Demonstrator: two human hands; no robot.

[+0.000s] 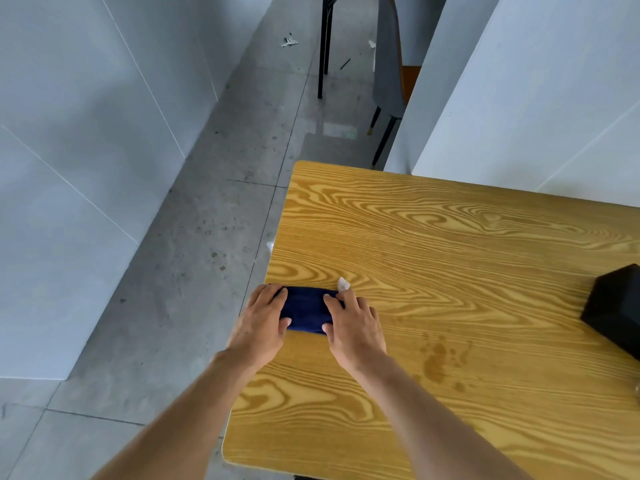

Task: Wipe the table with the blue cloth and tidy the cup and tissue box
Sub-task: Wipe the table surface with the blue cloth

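A folded dark blue cloth point(306, 309) lies near the left edge of the wooden table point(433, 237). My left hand point(263, 318) presses on its left end and my right hand point(353, 323) on its right end, fingers curled over the folds. A small white tag point(343, 284) sticks out past the cloth just beyond my right fingers. A black box point(614, 306), likely the tissue box, sits at the table's right edge, partly cut off by the frame. A sliver of something clear shows at the far right point(636, 389); I cannot tell if it is the cup.
Damp hand-shaped marks point(440, 358) show on the wood right of my right arm. Grey tiled floor point(207, 237) runs along the table's left side. White panels stand left and behind the table. Chair legs point(323, 46) and a grey chair point(389, 81) stand farther back.
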